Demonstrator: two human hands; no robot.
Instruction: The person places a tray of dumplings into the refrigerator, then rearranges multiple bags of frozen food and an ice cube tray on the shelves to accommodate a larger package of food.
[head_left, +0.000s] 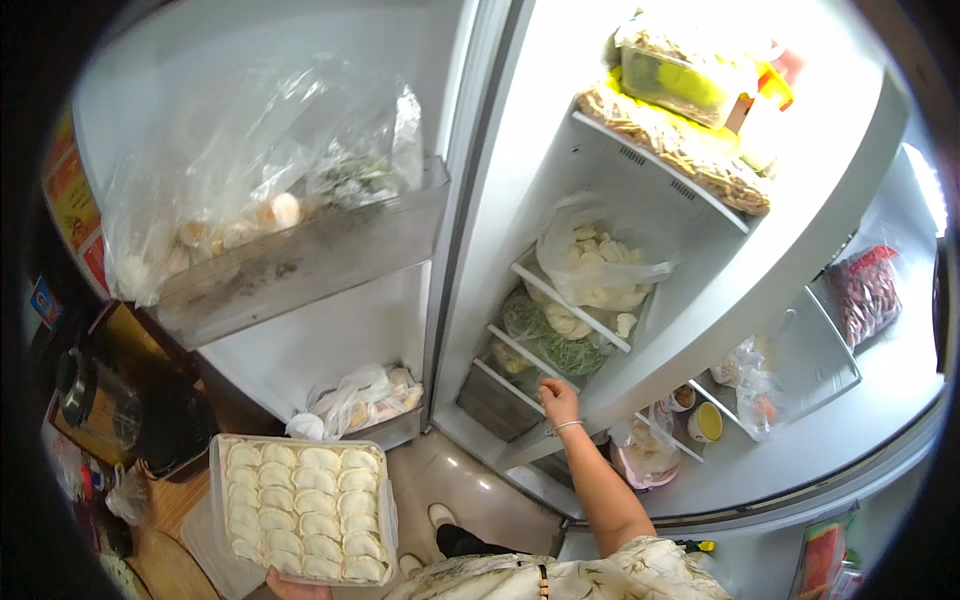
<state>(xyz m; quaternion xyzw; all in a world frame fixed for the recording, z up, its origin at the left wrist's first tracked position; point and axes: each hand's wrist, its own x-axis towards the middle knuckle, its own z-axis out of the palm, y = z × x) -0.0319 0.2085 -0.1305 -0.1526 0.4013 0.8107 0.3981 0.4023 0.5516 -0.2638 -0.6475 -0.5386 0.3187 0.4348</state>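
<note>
My left hand [297, 585] grips the near edge of a clear plastic tray [390, 510] at the lower left, mostly hidden under it. Rows of pale, uncooked dumplings [320, 500] fill the tray. My right hand [558, 402] reaches forward with its fingers curled in, and I see nothing in them. It is in front of the lower shelves of an open refrigerator [470, 260], close to the white upright divider [700, 310]. Just beyond it lies a bag of green vegetables [570, 352]. A clear bag of pale slices [600, 262] sits on the shelf above.
The opened door [300, 350] on the left has bins holding plastic bags [280, 190]. Packed food [680, 90] fills the top shelf. Right of the divider are a yellow cup [705, 423] and a bag of dark red food [865, 290]. A blender [95, 400] stands far left.
</note>
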